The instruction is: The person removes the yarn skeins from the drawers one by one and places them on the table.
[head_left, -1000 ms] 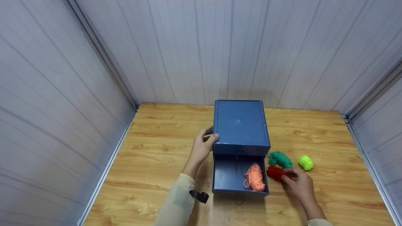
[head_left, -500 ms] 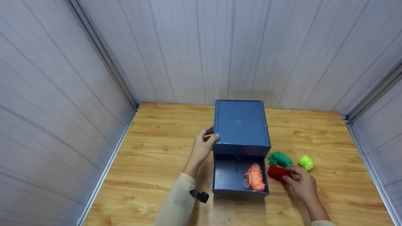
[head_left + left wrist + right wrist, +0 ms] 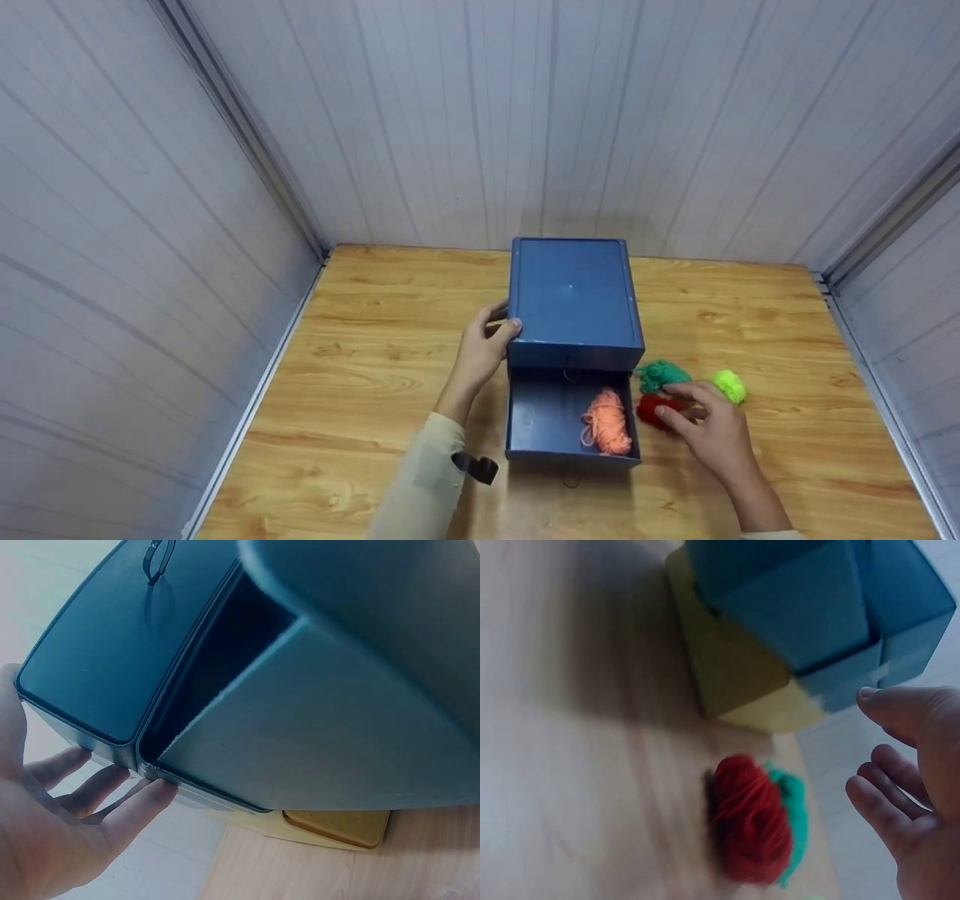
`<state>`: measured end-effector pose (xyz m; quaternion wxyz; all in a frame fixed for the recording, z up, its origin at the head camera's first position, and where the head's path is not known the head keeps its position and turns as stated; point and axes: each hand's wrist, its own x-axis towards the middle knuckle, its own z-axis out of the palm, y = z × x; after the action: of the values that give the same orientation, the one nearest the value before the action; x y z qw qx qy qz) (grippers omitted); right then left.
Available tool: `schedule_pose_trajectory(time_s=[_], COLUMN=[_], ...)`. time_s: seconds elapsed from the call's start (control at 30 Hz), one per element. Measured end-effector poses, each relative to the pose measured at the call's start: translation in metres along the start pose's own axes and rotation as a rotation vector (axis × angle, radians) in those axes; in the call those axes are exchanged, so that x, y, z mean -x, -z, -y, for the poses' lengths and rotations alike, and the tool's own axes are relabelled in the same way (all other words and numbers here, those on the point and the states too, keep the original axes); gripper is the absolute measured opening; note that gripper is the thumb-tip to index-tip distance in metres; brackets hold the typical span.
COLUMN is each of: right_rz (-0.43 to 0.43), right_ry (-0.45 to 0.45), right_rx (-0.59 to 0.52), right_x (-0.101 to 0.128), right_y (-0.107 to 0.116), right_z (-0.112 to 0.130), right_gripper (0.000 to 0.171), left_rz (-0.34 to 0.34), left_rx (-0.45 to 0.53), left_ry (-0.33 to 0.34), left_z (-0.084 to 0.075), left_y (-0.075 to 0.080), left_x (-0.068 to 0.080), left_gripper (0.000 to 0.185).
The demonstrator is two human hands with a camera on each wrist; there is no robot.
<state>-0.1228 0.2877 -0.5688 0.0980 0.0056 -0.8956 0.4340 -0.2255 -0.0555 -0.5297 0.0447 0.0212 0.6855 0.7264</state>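
A blue drawer unit (image 3: 574, 292) stands on the wooden table, with a lower drawer (image 3: 546, 420) pulled out toward me. Inside that drawer lies a skein of orange yarn (image 3: 607, 422). My left hand (image 3: 480, 352) rests at the unit's front left corner, thumb over the top edge; in the left wrist view its fingers (image 3: 142, 810) lie spread along the side. My right hand (image 3: 712, 431) hovers over a red yarn skein (image 3: 654, 412), partly covering it. The right wrist view shows the fingers apart and holding nothing, and the red skein beside green yarn (image 3: 796, 810).
Right of the drawer unit, the green skein (image 3: 660, 373) lies behind the red one. A neon yellow yarn ball (image 3: 729, 385) sits farther right, partly behind my hand. A yellow base (image 3: 735, 667) shows under the unit. Panel walls (image 3: 450, 112) border the table.
My right hand has lifted off the red skein and shifted slightly back, now covering part of the green yarn and neon ball. My left hand and the drawer have stayed put.
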Motion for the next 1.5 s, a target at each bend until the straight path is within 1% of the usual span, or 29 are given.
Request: schedule_pose_trajectory(time_s=[0.13, 0.33, 0.43, 0.53, 0.63, 0.77, 0.87, 1.07, 1.17, 1.23, 1.37, 1.5], right_rz=[0.019, 0.039, 0.065, 0.113, 0.178, 0.258, 0.297, 0.354, 0.379, 0.379, 0.350, 0.348], right_ry=[0.046, 0.123, 0.151, 0.165, 0.167, 0.176, 0.189, 0.242, 0.282, 0.311, 0.358, 0.372], right_rx=[-0.016, -0.027, -0.039, -0.049, -0.044, -0.035, -0.025, 0.063, 0.122, 0.163, 0.250, 0.334], right_x=[0.001, 0.003, 0.004, 0.005, 0.005, 0.005, 0.003, -0.003, -0.006, -0.008, -0.008, -0.008], right_y=[0.001, -0.001, -0.005, -0.010, -0.015, -0.021, -0.025, -0.027, -0.027, -0.028, -0.033, -0.038], right_z=[0.018, 0.043, 0.053, 0.061, 0.068, 0.072, 0.073, 0.077, 0.081, 0.083, 0.085, 0.085], right_gripper=[0.030, 0.034, 0.034, 0.033, 0.034, 0.036, 0.035, 0.030, 0.033, 0.036, 0.041, 0.042], left_rz=[0.011, 0.007, 0.002, -0.001, 0.001, 0.002, 0.003, 0.012, 0.013, 0.010, 0.004, -0.002], left_rx=[0.004, -0.002, -0.008, -0.010, -0.005, -0.006, -0.006, -0.014, -0.013, -0.009, -0.003, -0.012], left_ry=[-0.002, -0.001, -0.006, -0.009, -0.006, 0.004, 0.008, 0.004, 0.000, -0.002, 0.002, 0.006], left_z=[-0.001, -0.001, -0.001, -0.001, 0.000, -0.001, -0.001, 0.000, 0.000, 0.001, 0.001, 0.001], left_y=[0.000, 0.000, 0.000, 0.000, 0.000, 0.000, 0.000, 0.002, 0.002, 0.002, 0.001, 0.001], left_x=[0.000, 0.001, 0.001, 0.000, 0.000, 0.001, 0.001, 0.000, 0.000, -0.001, 0.000, 0.001], left_gripper=[0.055, 0.055, 0.054, 0.053, 0.054, 0.055, 0.055, 0.056, 0.057, 0.057, 0.056, 0.056])
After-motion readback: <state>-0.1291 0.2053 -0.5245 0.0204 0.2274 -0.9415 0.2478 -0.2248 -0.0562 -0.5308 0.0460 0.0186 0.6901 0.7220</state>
